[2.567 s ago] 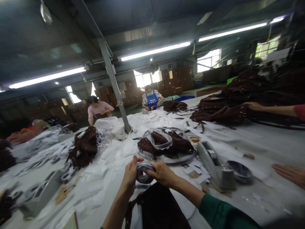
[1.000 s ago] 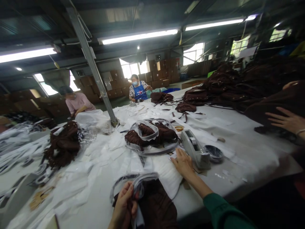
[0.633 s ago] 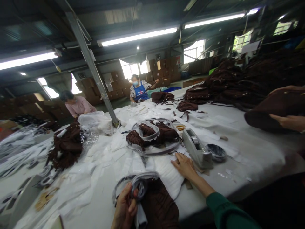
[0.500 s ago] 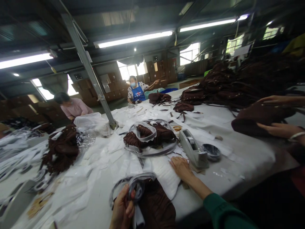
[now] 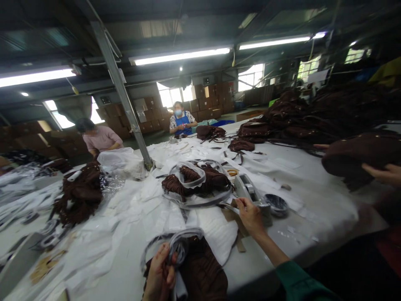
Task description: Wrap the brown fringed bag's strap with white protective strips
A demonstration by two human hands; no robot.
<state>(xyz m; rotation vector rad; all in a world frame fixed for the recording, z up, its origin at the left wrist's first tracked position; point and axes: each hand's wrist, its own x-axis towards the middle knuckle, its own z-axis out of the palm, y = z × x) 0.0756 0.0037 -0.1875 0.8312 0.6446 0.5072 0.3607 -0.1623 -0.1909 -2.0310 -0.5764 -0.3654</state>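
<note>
- The left hand (image 5: 161, 269) is closed around a coiled grey strap in clear plastic (image 5: 181, 252), thumb and fingers pressed together on it at the near edge of the desk (image 5: 319, 200).
- Just beneath and beside that coil lies a dark brown soft bag with a creased surface (image 5: 206, 271); its lower end runs out of view.
- The right hand (image 5: 250, 215), below a green sleeve (image 5: 300, 282), has its fingers bent and pinched on a thin pale slip (image 5: 231, 206), over flat brown cardboard pieces (image 5: 238, 228).
- Just beyond the right hand stands a grey tape dispenser (image 5: 246, 186), partly hidden by it, with a dark round shallow object (image 5: 276, 205) beside it.
- Between the two hands, a white soft padded sheet (image 5: 219, 234) lies flat; past it sits a gathered brown fabric bundle (image 5: 216, 179) ringed by plastic-wrapped strap, near yellow scissor-like handles (image 5: 232, 172).
- At the right, a co-worker's hand (image 5: 385, 172) supports another dark brown bag (image 5: 360, 154), in front of a heap of dark brown bags (image 5: 291, 113).
- Across the desk are a person in pink (image 5: 103, 140) and a person in a blue apron (image 5: 181, 124).
</note>
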